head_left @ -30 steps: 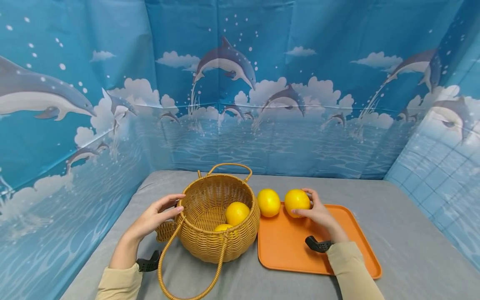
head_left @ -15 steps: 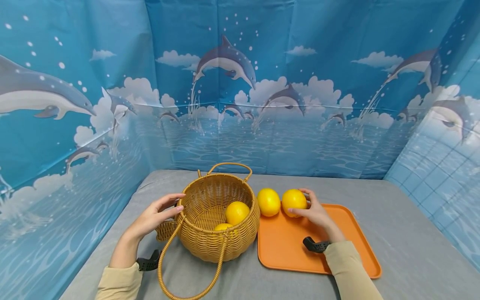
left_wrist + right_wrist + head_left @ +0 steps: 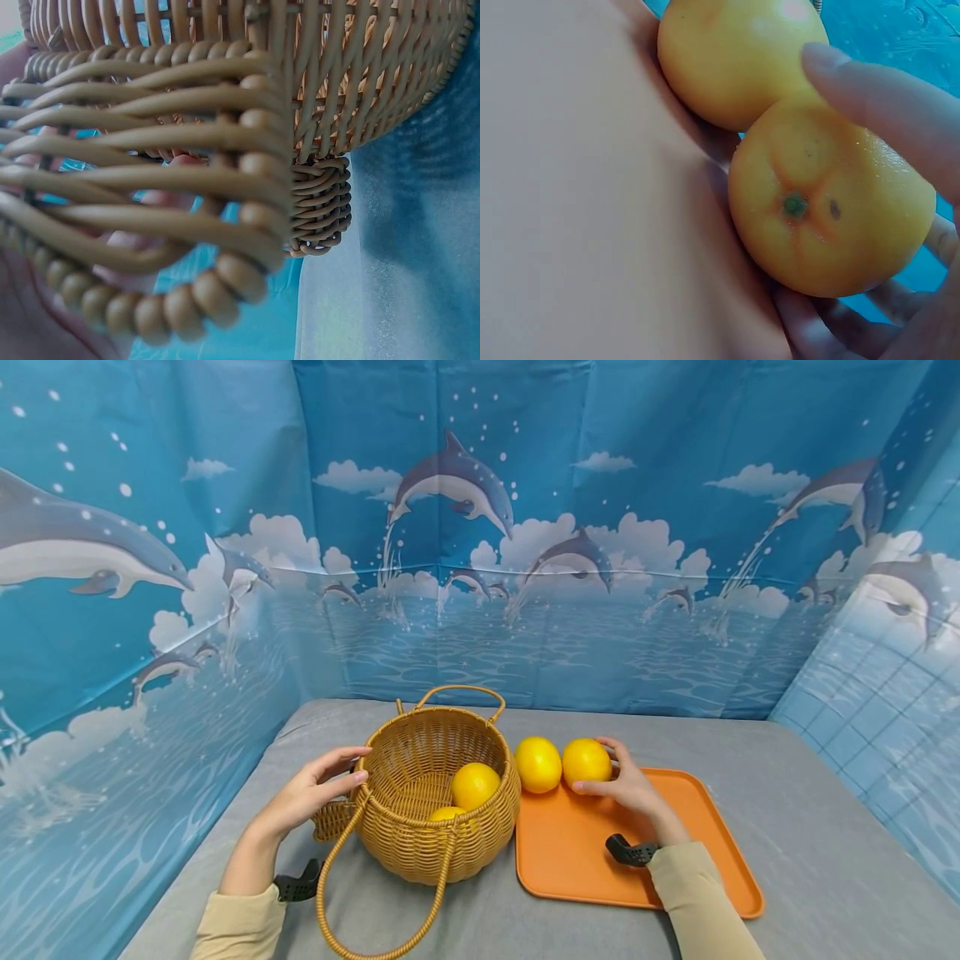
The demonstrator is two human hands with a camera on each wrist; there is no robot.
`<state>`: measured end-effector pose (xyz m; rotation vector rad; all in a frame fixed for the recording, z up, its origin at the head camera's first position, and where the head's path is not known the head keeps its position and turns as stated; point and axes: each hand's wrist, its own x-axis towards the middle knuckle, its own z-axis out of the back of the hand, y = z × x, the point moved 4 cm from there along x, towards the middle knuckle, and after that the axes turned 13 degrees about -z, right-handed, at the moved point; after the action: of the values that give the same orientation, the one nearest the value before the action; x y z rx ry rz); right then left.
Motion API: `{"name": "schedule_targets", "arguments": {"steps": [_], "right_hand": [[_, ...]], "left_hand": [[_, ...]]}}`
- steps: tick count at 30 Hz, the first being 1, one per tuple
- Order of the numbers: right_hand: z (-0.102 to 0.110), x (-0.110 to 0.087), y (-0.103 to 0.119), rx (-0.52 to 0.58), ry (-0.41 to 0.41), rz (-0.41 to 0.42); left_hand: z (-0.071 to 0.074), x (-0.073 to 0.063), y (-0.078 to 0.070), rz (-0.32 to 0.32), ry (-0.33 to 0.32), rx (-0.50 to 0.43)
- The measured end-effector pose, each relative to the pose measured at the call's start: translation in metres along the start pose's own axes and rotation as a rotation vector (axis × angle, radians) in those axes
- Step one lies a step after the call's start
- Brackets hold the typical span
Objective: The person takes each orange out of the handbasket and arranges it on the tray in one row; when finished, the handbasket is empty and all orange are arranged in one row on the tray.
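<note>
My left hand [image 3: 318, 787] rests on the left rim of a round wicker basket [image 3: 480, 847], with fingertips right at the rim. In the left wrist view a blurred woven side piece [image 3: 165, 180] covers much of that hand. My right hand [image 3: 637, 789] grips an orange [image 3: 587, 761] at the back left of an orange tray [image 3: 585, 868]. In the right wrist view, the thumb [image 3: 900, 105] lies over this fruit and the other fingers curl round its far side. Another orange [image 3: 537, 765] is close beside it, between basket and tray. Two more oranges [image 3: 475, 786] lie inside the basket.
One basket handle [image 3: 324, 902] hangs down toward the front, onto the grey table cloth [image 3: 847, 877]; the other handle [image 3: 459, 689] stands up at the back. A dolphin-print curtain [image 3: 480, 635] encloses the back and sides. Each wrist bears a black strap [image 3: 632, 852].
My right hand has shifted slightly left with its orange, narrowing the gap to the neighbouring orange. The left hand and the basket have stayed in place.
</note>
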<state>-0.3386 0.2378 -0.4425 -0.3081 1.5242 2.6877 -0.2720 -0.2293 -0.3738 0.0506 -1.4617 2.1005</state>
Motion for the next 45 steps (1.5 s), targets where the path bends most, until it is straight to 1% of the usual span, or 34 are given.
{"name": "schedule_targets", "arguments": {"steps": [11,26,35,42,45], "right_hand": [[0.0012,-0.0008,0.0024,0.008,0.038,0.037],[0.0023,-0.001,0.003,0.012,0.049,0.028],[0.0017,-0.0008,0.0038,-0.013,0.051,0.036],[0.0032,-0.0026,0.0054,-0.008,0.057,0.031],[0.004,-0.0034,0.0056,-0.005,0.061,0.03]], "left_hand": [[0.0,-0.0004,-0.0001,0.008,-0.002,-0.009],[0.0001,-0.0003,-0.0008,0.019,-0.009,0.004],[0.0001,-0.0002,-0.0007,0.019,-0.011,0.003],[-0.0001,0.0005,-0.0001,0.043,-0.013,-0.009],[-0.0002,0.0006,-0.0004,0.045,-0.014,-0.006]]}}
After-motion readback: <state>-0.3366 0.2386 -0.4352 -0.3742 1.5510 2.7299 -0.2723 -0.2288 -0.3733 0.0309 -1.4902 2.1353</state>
